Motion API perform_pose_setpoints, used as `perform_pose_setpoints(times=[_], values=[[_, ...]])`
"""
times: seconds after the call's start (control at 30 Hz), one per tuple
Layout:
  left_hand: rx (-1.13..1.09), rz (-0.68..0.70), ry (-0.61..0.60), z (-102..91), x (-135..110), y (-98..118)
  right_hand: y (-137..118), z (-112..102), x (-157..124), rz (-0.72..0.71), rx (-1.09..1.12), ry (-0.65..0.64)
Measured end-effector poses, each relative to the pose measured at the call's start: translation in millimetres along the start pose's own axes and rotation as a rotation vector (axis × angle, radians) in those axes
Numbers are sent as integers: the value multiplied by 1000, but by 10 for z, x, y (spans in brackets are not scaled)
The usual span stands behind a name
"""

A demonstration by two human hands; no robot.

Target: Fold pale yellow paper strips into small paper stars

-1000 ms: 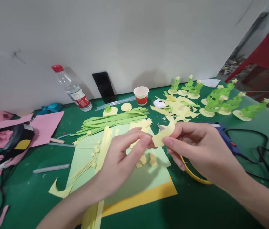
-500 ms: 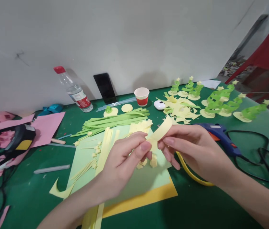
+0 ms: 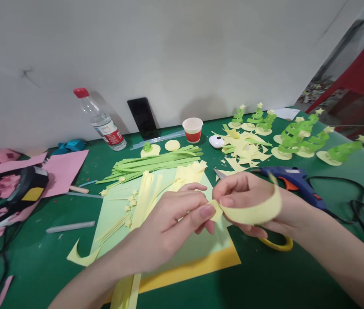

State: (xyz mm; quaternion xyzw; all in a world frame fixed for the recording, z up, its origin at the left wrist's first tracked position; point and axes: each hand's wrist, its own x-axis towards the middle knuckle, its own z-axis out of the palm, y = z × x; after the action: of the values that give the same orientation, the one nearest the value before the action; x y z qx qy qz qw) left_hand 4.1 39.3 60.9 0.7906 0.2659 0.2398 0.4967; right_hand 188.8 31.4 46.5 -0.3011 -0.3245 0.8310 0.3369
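Observation:
Both of my hands pinch a pale yellow paper strip (image 3: 255, 211) above the light green sheet (image 3: 175, 244). My left hand (image 3: 172, 223) grips its near end between thumb and fingertips. My right hand (image 3: 252, 201) holds the same end from the other side, and the strip curls around in front of its fingers toward the wrist. Several small folded yellow stars (image 3: 130, 202) lie on the green sheet to the left of my hands. Yellow strips (image 3: 145, 198) and green strips (image 3: 156, 163) lie beyond my hands.
A blue glue gun (image 3: 293, 178) with its black cable lies at right, yellow-handled scissors (image 3: 276, 244) under my right wrist. Finished green paper trees (image 3: 301, 135) stand at back right. A paper cup (image 3: 192, 129), bottle (image 3: 101, 120), phone (image 3: 142, 117) and pink paper (image 3: 62, 165) sit behind and left.
The strip pointed up and away before; now its free end has swung round to the right and curls in front of my right hand. Both hands dropped slightly.

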Motion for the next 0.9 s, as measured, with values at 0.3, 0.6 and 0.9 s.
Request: perform_pose_setpoints(times=[0.3,0.6,0.9], values=[[77,-15,-69,16,35,-6,-106,53,-115,-41,-562,125],[105,168,205,5,54,-84,-50,74,-143,-159,-319,167],[293,468,233,-68,48,-105,2,88,-68,39,-4,19]])
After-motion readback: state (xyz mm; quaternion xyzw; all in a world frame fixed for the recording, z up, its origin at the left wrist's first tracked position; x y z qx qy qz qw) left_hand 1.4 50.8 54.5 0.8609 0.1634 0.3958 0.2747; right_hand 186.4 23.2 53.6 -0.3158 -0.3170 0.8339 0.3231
